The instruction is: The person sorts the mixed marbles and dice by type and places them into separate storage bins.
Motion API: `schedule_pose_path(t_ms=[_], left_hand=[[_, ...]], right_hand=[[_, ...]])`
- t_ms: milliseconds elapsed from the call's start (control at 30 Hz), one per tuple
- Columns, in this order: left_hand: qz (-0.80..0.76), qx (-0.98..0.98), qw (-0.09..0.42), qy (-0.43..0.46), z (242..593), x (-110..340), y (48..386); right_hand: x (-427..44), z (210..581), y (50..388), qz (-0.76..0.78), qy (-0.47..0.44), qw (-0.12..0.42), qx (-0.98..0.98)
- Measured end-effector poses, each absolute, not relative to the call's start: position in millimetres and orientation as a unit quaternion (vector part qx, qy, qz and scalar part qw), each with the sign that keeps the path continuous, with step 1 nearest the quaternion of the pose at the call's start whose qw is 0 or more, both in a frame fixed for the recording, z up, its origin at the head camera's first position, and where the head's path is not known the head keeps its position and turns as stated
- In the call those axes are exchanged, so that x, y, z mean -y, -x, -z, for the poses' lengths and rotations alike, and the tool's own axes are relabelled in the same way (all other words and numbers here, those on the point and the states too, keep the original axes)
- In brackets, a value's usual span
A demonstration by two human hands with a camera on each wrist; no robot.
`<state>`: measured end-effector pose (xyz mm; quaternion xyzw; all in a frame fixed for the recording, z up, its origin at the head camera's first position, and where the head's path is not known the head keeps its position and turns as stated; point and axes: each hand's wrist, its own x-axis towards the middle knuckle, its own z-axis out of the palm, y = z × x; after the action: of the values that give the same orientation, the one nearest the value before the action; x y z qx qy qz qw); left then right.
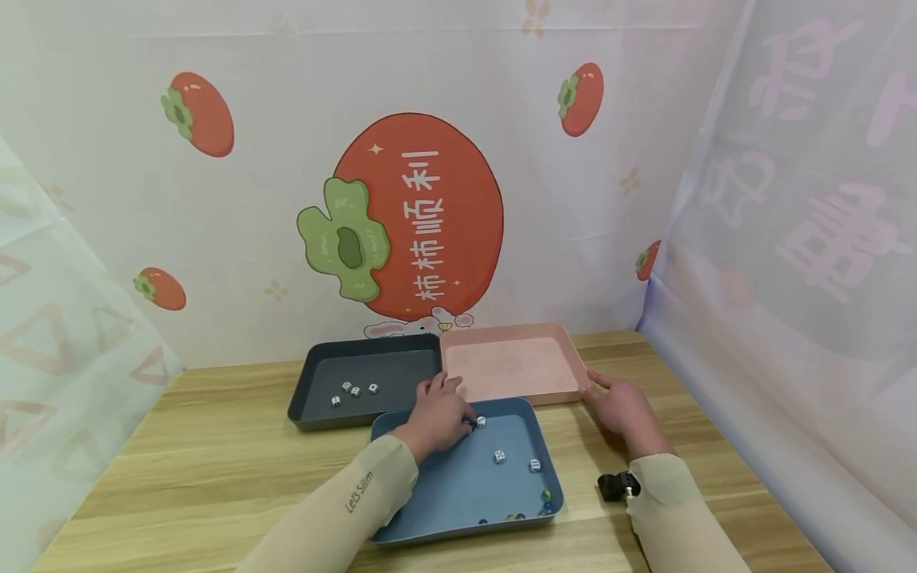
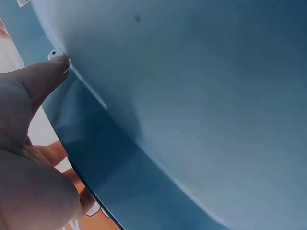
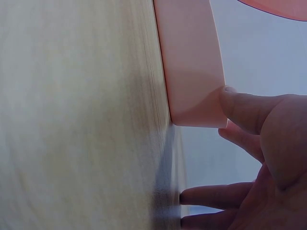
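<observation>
At the far side of the blue tray (image 1: 458, 485), my left hand (image 1: 438, 415) pinches a white die (image 1: 481, 422) between thumb and index finger. In the left wrist view the thumb partly covers this die (image 2: 53, 53); the other fingers spread beyond the tray wall. Two more dice, one mid-tray (image 1: 499, 457) and one by the right wall (image 1: 535, 465), lie in the blue tray. Several glass marbles (image 1: 548, 504) sit along its near edge and right corner. My right hand (image 1: 622, 404) grips the near right corner of the pink tray (image 3: 194, 72), its lower fingers spread near the tabletop.
A dark grey tray (image 1: 308, 390) with several dice stands at the back left, touching the pink tray. All three trays are on a wooden table (image 1: 200, 454). Printed cloth (image 1: 251, 199) hangs behind and at both sides. A small black device (image 1: 616, 486) is at the right wrist.
</observation>
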<state>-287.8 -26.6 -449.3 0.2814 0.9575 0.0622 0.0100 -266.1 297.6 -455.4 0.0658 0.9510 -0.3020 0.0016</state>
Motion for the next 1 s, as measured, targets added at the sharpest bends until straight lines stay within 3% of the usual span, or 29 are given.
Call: schedule_pose_path(t_ms=[1000], left_hand=[[-0.072,-0.957,0.022,-0.28,444.4,26.7,280.7]], right_hand=[[-297.9,456.8,265.8,0.304,-0.062,-0.001,-0.951]])
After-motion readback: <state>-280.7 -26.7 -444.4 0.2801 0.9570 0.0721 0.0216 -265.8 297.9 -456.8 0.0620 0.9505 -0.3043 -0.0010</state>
